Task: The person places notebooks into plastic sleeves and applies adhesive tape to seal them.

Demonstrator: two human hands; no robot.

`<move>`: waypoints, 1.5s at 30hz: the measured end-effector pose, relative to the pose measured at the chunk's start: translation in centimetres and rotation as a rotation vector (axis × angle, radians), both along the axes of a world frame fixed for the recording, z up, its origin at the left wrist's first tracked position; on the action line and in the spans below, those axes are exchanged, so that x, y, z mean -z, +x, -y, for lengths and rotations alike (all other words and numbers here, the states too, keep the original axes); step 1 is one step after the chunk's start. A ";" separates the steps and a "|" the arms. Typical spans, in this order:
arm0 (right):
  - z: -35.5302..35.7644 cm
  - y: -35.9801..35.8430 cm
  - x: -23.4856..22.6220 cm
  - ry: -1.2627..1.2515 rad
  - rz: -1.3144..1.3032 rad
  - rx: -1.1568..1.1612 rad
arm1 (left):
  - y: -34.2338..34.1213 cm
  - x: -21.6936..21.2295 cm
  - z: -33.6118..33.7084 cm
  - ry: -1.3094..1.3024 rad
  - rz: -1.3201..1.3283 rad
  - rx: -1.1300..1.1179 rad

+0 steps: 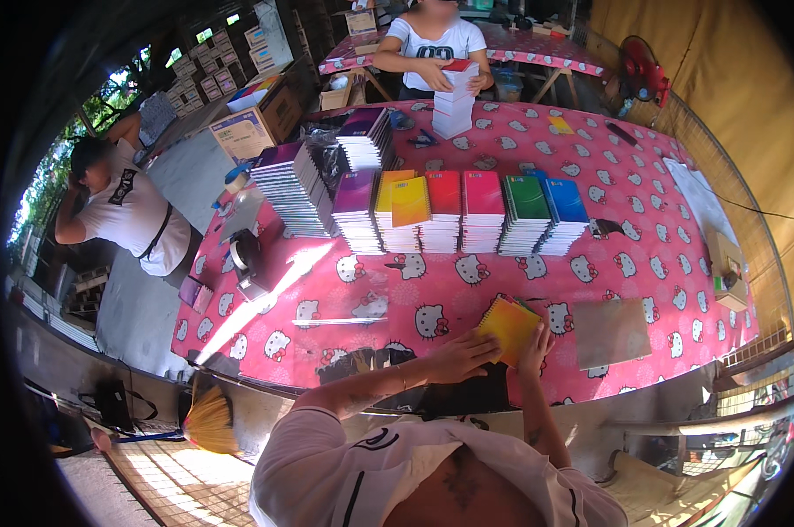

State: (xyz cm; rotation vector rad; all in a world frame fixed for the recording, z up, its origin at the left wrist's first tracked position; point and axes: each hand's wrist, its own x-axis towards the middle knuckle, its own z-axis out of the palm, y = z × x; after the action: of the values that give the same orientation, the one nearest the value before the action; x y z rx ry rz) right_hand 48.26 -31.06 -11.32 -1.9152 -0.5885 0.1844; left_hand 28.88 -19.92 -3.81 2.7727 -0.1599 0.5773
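A yellow spiral notebook lies between my hands near the table's front edge, with the edges of other covers, one green, showing beneath it. My left hand presses on its left side, fingers reaching onto the cover. Along the right side, my right hand grips the edge with its fingers upward. Beyond my hands stands a row of notebook stacks: purple, yellow, red, pink, green and blue. One yellow notebook sits askew on its stack.
Taller purple-topped stacks rise at the back left, near a carton. A black tape dispenser is at the left; a brown flat sheet lies at the right. Across the pink table, a co-worker holds a tall stack. Another person stands left.
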 end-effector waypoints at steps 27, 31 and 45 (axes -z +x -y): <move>1.0 2.5 2.5 0.317 -0.275 -0.110 | 5.4 -18.0 -5.7 -0.304 0.256 -0.137; 1.6 0.5 -3.1 0.439 -0.730 -0.047 | 11.0 -10.8 -4.9 -0.129 -0.530 0.145; -0.9 -2.2 -7.1 0.253 -0.935 -0.428 | -1.1 3.7 -1.5 -1.400 -0.132 -0.442</move>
State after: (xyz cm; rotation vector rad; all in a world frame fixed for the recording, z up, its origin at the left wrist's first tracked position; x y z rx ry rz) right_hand 46.05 -30.15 -4.25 -1.2353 -0.3362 1.1456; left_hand 27.79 -18.40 -7.53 1.4342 0.6502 0.3507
